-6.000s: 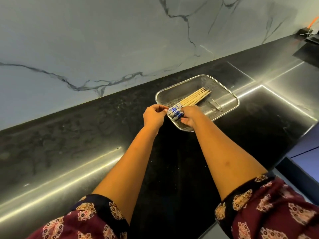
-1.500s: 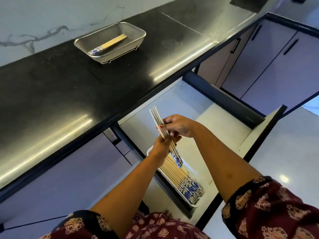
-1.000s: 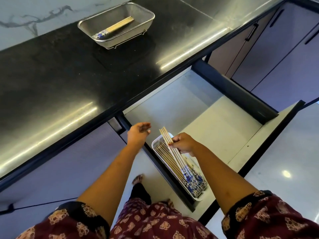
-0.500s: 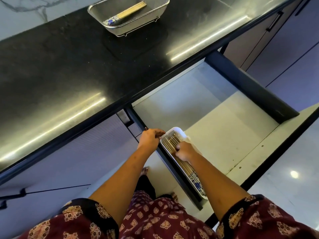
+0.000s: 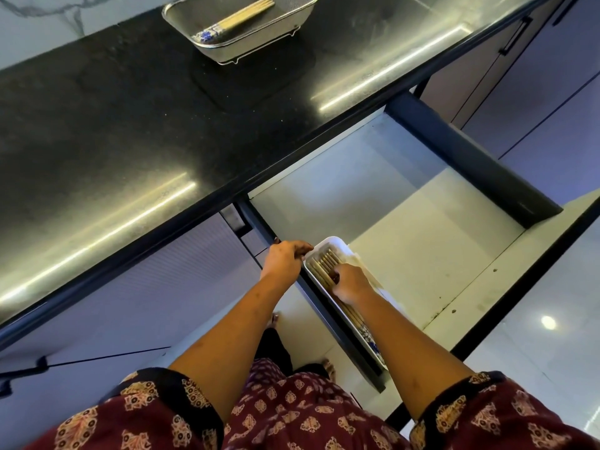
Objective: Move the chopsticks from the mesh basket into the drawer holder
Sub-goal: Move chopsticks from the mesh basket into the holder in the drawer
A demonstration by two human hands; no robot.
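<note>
In the open drawer [image 5: 406,241], the white plastic holder [image 5: 341,246] has its long axis running from far left to near right, and the wooden chopsticks [image 5: 324,264] in it lie the same way, with blue-patterned ends near. The right hand [image 5: 352,282] has come down flat onto them since half a second ago, fingers curled (whether it pinches any, I cannot tell), while the left hand [image 5: 285,258] still grips the drawer's left rim. A few chopsticks [image 5: 237,17] remain in the mesh basket [image 5: 259,40] on the black counter [image 5: 130,125].
</note>
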